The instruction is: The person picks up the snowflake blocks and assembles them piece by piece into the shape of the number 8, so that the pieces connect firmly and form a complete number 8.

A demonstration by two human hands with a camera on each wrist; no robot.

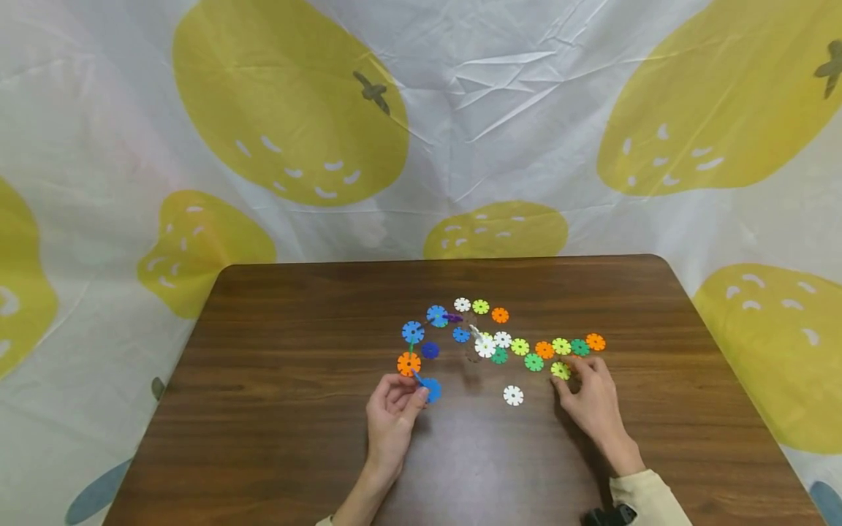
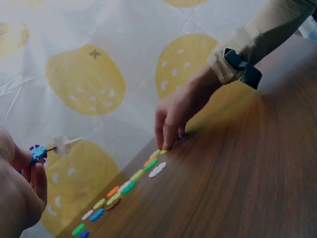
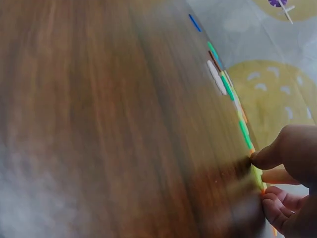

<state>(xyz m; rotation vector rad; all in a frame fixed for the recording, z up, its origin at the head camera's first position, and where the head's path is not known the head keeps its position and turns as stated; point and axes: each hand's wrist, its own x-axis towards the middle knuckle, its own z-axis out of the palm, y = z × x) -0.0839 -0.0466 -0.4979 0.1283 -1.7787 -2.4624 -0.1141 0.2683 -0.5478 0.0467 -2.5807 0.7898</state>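
Hands: two. The grip of the left hand (image 1: 391, 420) is closed on one linked chain, thumb and fingers pinching it at the blue end disc (image 1: 432, 391). The chain is raised off the surface (image 1: 276, 409) and curves toward the middle, to the white end disc (image 1: 484, 346). At least eight pieces are joined, several edge-on; an exact count cannot be read. Its face-on units: three blue, one orange, one white. One purple piece (image 1: 452, 318) sits edge-on.

The grip of the right hand (image 1: 595, 402) pinches one yellow-green disc (image 1: 560, 370), at the near side of the right end of the row.

Loose discs lying on the surface, plainly visible, the gripped one excluded:
- white discs (image 1: 514, 395): three, one set apart nearest the person
- yellow-green units (image 1: 520, 347): three
- orange discs (image 1: 544, 351): three
- green discs (image 1: 534, 362): three
- light blue disc (image 1: 461, 334): one
- dark blue disc (image 1: 430, 351): one
- brown disc (image 2: 113, 204): one

Further discs are partly covered by the chain and the right fingers; I cannot fix their number.

Surface: dark brown wood grain, rounded far corners, a pale sheen at the near middle. Room: a creased whitish sheet (image 1: 454, 168) hangs behind and to both sides, printed with yellow fruit. The right arm wears a beige sleeve (image 1: 647, 500) and a black strap (image 1: 612, 516).
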